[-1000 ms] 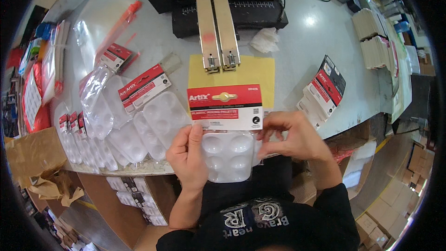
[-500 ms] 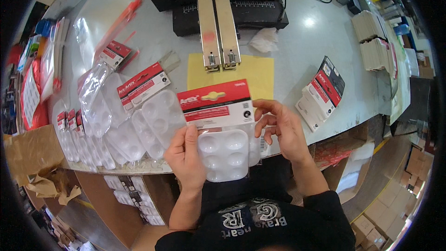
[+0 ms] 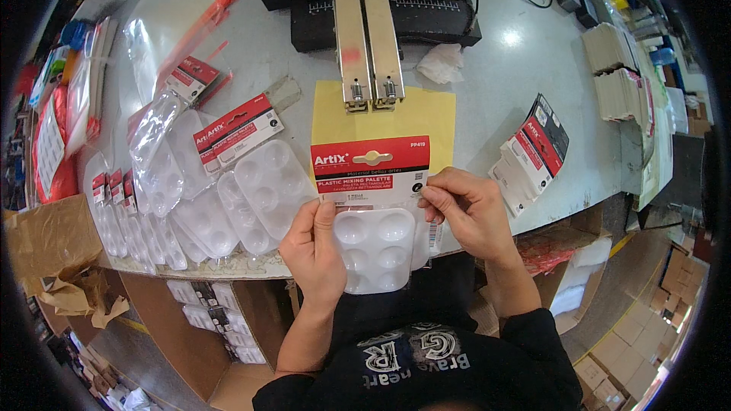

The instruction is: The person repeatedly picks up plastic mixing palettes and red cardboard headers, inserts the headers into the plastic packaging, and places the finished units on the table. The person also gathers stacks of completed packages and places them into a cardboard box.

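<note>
A white plastic mixing palette (image 3: 375, 250) with round wells hangs in a clear bag beneath a red-and-white header card (image 3: 370, 175). My left hand (image 3: 315, 253) pinches the card's lower left corner, thumb on top. On the card's right edge, my right hand (image 3: 476, 211) closes thumb and fingers. Part of another white palette shows behind the front one. Just beyond the card, two metal stapling arms (image 3: 369, 38) reach out from a black machine over a yellow sheet (image 3: 430, 122).
Bagged palettes (image 3: 270, 183) with header cards lie in an overlapping pile at the left. A stack of folded header cards (image 3: 531, 154) lies to the right. Clear plastic bags (image 3: 171, 23) rest at the far left. Open cardboard boxes (image 3: 179, 327) stand below the table edge.
My right hand has closed from loosely curled fingers onto the card's right edge. The card now faces up more squarely. The whole view has shifted slightly.
</note>
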The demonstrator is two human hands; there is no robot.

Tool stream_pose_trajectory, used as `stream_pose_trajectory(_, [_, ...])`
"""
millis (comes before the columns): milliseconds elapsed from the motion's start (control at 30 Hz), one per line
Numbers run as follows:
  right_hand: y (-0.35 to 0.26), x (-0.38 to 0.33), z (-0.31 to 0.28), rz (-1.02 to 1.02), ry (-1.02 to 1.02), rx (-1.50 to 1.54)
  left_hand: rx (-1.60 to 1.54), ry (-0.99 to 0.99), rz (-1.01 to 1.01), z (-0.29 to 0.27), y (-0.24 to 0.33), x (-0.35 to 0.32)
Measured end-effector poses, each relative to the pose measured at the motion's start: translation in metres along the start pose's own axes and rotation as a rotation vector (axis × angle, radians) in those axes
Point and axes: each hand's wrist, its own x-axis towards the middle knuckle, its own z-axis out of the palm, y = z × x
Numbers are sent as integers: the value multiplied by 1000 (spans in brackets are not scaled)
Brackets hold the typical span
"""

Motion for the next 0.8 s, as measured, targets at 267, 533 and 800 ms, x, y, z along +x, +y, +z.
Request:
stream_pose_trajectory(267, [0,-4,1,34,3,-70,-21,1,-26,3,1,-1])
stream_pose_trajectory(533, [6,-5,0,-15,-25,-1,45,-4,15,1,-4,0])
stream_pose_trajectory(800, [10,5,3,217,3,279,30,-82,-33,4,2,8])
